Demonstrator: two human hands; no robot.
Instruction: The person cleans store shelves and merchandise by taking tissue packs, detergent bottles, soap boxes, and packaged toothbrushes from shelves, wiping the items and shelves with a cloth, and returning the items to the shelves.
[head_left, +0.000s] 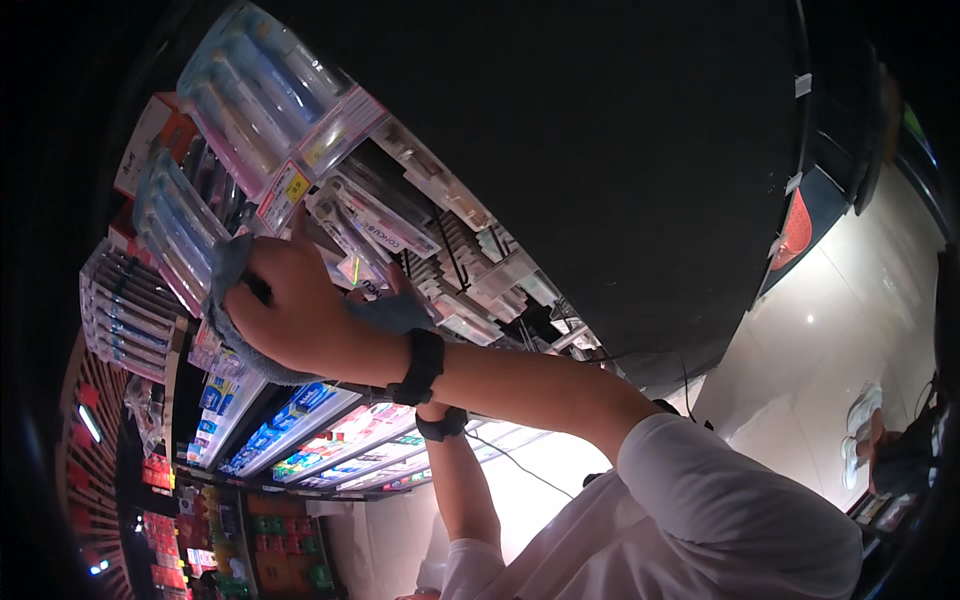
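My right hand is closed around a grey-blue cloth, at the front edge of a shelf of packaged toothbrushes. One of its fingers reaches up beside a red and white price tag. Beyond my right forearm, my left hand is mostly hidden; only fingertips show, next to more grey-blue cloth. They are close to toothbrush packs hanging on hooks. Whether the left fingers grip the cloth cannot be made out. Large clear packs of toothbrushes stand above the price tag.
Lit shelves of toothpaste boxes run below my hands. Metal hooks jut out among the hanging packs. A large black panel fills the upper middle. At the right, another person's shoes stand on the pale tiled floor.
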